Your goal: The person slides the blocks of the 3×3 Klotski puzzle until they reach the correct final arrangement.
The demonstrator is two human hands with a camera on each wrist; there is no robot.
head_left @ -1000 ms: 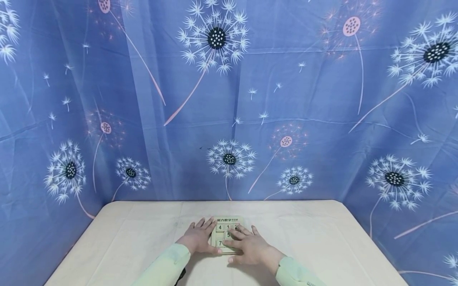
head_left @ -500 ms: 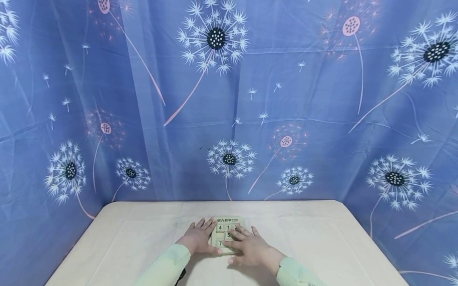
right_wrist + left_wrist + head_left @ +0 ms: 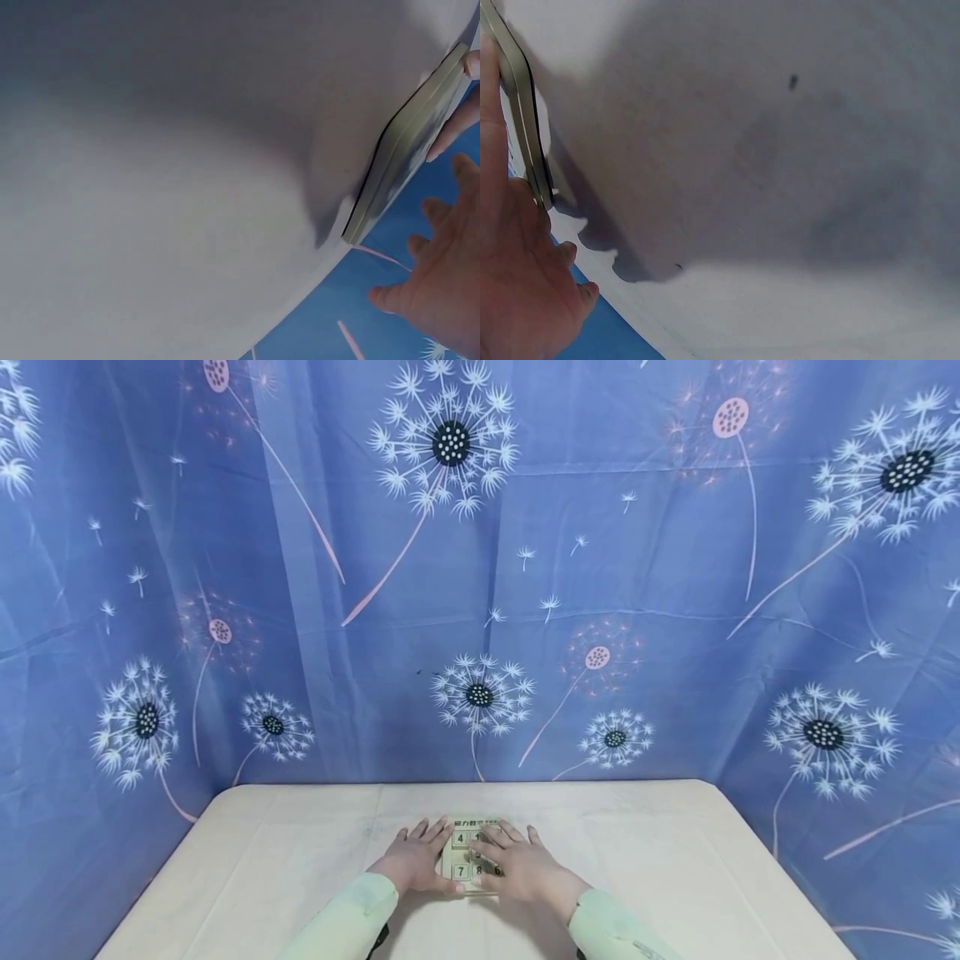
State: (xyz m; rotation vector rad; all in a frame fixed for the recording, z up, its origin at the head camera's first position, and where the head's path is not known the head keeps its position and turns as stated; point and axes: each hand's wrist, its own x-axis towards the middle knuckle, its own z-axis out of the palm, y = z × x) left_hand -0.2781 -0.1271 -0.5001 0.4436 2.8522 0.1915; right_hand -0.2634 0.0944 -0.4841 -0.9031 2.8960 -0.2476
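Note:
In the head view a pale green number slide puzzle (image 3: 459, 855) lies flat on the table, with tiles 4, 7, 8 and 6 readable and others partly covered. My left hand (image 3: 415, 862) holds its left side, thumb at the near corner and fingertips by the far end. My right hand (image 3: 528, 870) spreads over the right part, fingers extended and hiding several tiles. The right wrist view shows that hand (image 3: 450, 277) with fingers apart, raised off the board's side (image 3: 405, 150). Whether a right fingertip touches a tile, I cannot tell.
A cream-covered table (image 3: 300, 835) with rounded far corners bears the puzzle. Blue dandelion-print curtains (image 3: 375, 693) enclose it at the back and both sides. Pale green sleeves (image 3: 348, 910) cover both forearms.
My right hand has shifted slightly left and its fingers have lifted off the bottom row, where tiles 8 and 6 now show. The left hand and the board have stayed put.

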